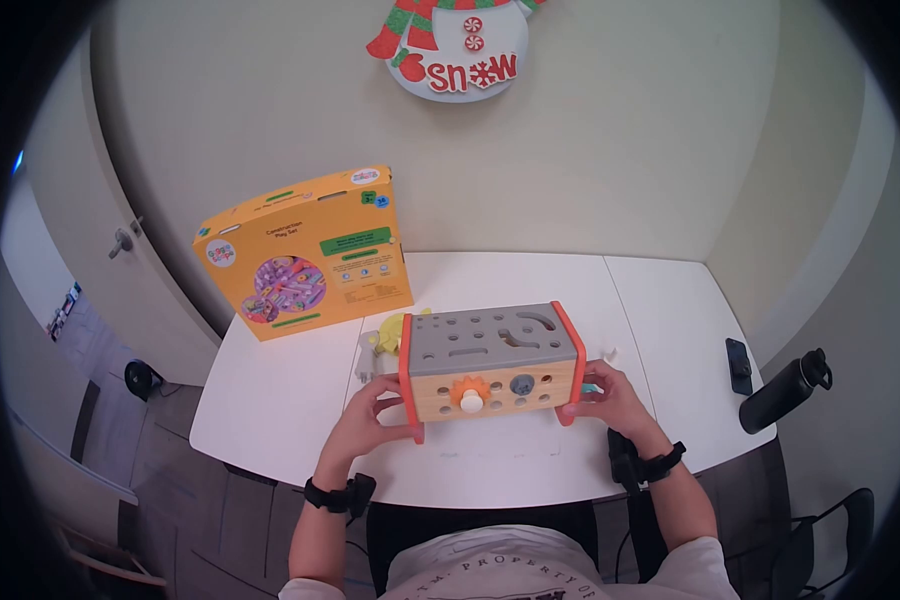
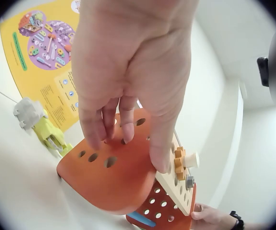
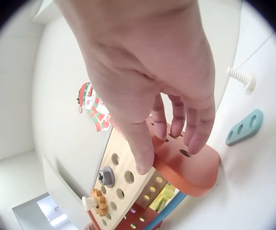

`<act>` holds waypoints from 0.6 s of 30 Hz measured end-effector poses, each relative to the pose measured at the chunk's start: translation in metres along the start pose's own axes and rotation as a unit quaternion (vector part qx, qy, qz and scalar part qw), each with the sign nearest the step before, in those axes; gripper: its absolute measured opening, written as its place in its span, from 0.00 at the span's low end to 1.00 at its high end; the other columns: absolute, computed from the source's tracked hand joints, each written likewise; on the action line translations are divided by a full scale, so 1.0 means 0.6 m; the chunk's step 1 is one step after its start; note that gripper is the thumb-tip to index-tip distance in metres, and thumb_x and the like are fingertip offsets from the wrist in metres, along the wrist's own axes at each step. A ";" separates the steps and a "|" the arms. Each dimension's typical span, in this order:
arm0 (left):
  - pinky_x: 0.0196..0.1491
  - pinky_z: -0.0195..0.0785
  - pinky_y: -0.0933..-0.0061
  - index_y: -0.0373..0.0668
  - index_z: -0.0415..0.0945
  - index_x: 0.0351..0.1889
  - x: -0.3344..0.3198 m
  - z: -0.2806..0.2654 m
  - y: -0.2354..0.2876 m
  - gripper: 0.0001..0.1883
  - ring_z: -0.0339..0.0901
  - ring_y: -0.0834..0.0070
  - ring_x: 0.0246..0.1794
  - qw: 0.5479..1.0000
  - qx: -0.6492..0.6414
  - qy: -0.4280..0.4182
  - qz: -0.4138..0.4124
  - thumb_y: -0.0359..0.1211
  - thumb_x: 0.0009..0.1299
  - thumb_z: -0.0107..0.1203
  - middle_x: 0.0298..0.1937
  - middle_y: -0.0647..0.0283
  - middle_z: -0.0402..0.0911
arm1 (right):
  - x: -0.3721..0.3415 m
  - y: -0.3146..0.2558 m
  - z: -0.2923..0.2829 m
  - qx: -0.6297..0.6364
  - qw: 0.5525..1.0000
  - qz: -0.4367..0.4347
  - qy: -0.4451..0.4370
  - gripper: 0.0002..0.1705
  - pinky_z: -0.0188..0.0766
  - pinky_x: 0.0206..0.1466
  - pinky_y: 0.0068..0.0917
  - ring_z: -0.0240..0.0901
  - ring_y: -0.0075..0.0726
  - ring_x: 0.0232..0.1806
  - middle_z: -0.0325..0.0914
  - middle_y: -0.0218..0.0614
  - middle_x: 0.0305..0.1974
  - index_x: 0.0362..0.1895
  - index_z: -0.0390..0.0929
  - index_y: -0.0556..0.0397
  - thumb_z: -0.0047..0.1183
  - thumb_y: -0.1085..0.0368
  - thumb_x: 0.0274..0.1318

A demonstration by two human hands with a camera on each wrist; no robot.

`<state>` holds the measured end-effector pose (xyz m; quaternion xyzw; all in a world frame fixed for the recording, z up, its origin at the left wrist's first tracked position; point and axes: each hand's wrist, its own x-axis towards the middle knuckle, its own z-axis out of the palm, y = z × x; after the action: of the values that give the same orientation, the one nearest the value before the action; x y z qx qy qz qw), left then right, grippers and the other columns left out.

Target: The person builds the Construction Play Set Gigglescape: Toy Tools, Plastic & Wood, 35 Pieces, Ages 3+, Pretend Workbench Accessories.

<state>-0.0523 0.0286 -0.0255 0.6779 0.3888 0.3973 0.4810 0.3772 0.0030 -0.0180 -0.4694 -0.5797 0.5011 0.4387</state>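
Observation:
A toy workbench (image 1: 495, 340) with a grey slotted top, a pale wooden front and orange-red end panels is between my two hands. My left hand (image 1: 362, 422) grips its left end panel (image 2: 114, 177), thumb along the front edge and fingers on the outer face. At the other end my right hand (image 1: 618, 405) holds the right end panel (image 3: 188, 165) in the same way. On the front sit an orange gear (image 1: 470, 385) with a cream peg through it and a grey bolt (image 1: 521, 384). Yellow and blue pieces show beneath the workbench in the right wrist view.
Behind the workbench's left end lie a yellow-green piece (image 1: 390, 332) and a grey piece (image 2: 30, 113). A yellow box (image 1: 310, 250) stands at the back left. Right of the workbench are a teal strip (image 3: 245, 128) and a white screw (image 3: 241, 78). A phone (image 1: 738, 366) and black bottle (image 1: 782, 395) occupy the right edge.

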 end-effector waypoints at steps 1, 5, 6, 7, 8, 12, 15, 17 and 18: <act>0.73 0.74 0.56 0.41 0.77 0.52 0.001 0.003 0.001 0.27 0.77 0.66 0.67 1.000 0.021 0.006 -0.001 0.24 0.57 0.80 0.68 0.58 0.78 | 0.000 0.005 0.000 -0.016 1.000 0.002 0.005 0.28 0.81 0.59 0.35 0.77 0.31 0.59 0.83 0.30 0.55 0.55 0.80 0.51 0.78 0.71 0.51; 0.70 0.76 0.58 0.39 0.77 0.50 0.001 0.014 0.008 0.25 0.79 0.65 0.65 0.999 0.046 0.014 -0.014 0.24 0.58 0.79 0.68 0.57 0.78 | 0.001 0.010 0.003 -0.067 0.997 0.015 0.017 0.27 0.82 0.57 0.34 0.79 0.31 0.55 0.83 0.30 0.52 0.53 0.81 0.54 0.79 0.70 0.51; 0.69 0.77 0.58 0.39 0.78 0.49 0.001 0.015 0.009 0.24 0.79 0.65 0.65 0.998 0.052 0.013 -0.016 0.24 0.58 0.79 0.68 0.57 0.78 | -0.001 0.006 0.005 -0.069 0.997 0.018 0.021 0.26 0.81 0.56 0.34 0.79 0.31 0.55 0.83 0.31 0.51 0.53 0.81 0.54 0.79 0.69 0.51; 0.69 0.77 0.59 0.39 0.78 0.49 0.001 0.015 0.010 0.23 0.80 0.65 0.64 0.998 0.059 0.013 -0.019 0.25 0.58 0.79 0.67 0.57 0.78 | -0.003 0.003 0.007 -0.071 0.997 0.020 0.026 0.26 0.81 0.56 0.34 0.80 0.31 0.54 0.83 0.31 0.51 0.53 0.81 0.55 0.79 0.69 0.51; 0.68 0.77 0.59 0.39 0.79 0.48 0.001 0.016 0.010 0.23 0.80 0.65 0.63 0.998 0.067 0.011 -0.015 0.26 0.58 0.80 0.66 0.57 0.79 | -0.004 0.002 0.009 -0.072 0.997 0.024 0.028 0.26 0.81 0.56 0.34 0.80 0.32 0.54 0.83 0.31 0.50 0.53 0.81 0.55 0.79 0.69 0.50; 0.66 0.78 0.64 0.37 0.83 0.53 -0.001 0.017 0.013 0.28 0.82 0.68 0.60 0.993 0.121 -0.004 -0.006 0.30 0.55 0.83 0.61 0.60 0.81 | -0.010 0.002 0.012 -0.097 0.994 0.028 0.040 0.26 0.81 0.57 0.34 0.83 0.34 0.52 0.85 0.34 0.49 0.52 0.81 0.57 0.79 0.69 0.51; 0.65 0.78 0.66 0.36 0.84 0.55 -0.004 0.019 0.021 0.30 0.83 0.69 0.57 0.989 0.150 -0.006 -0.016 0.31 0.54 0.83 0.58 0.61 0.81 | -0.009 0.004 0.014 -0.102 0.993 0.026 0.045 0.26 0.81 0.58 0.36 0.85 0.36 0.51 0.86 0.35 0.48 0.53 0.81 0.58 0.79 0.69 0.51; 0.64 0.77 0.66 0.37 0.85 0.52 -0.006 0.021 0.028 0.28 0.83 0.68 0.57 0.988 0.149 -0.007 -0.032 0.33 0.54 0.83 0.58 0.60 0.81 | -0.009 0.004 0.015 -0.108 0.993 0.023 0.048 0.26 0.81 0.58 0.36 0.85 0.36 0.50 0.87 0.36 0.47 0.53 0.81 0.58 0.78 0.69 0.51; 0.63 0.76 0.65 0.37 0.86 0.49 -0.008 0.021 0.032 0.26 0.82 0.66 0.57 0.989 0.143 -0.010 -0.042 0.33 0.54 0.83 0.58 0.60 0.81 | -0.008 0.003 0.016 -0.117 0.992 0.019 0.050 0.25 0.81 0.57 0.36 0.85 0.36 0.49 0.87 0.37 0.47 0.53 0.82 0.59 0.77 0.70 0.52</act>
<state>-0.0398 0.0156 -0.0108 0.7266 0.4653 0.3102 0.3992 0.3691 -0.0034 -0.0210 -0.5531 -0.6028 0.4136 0.3995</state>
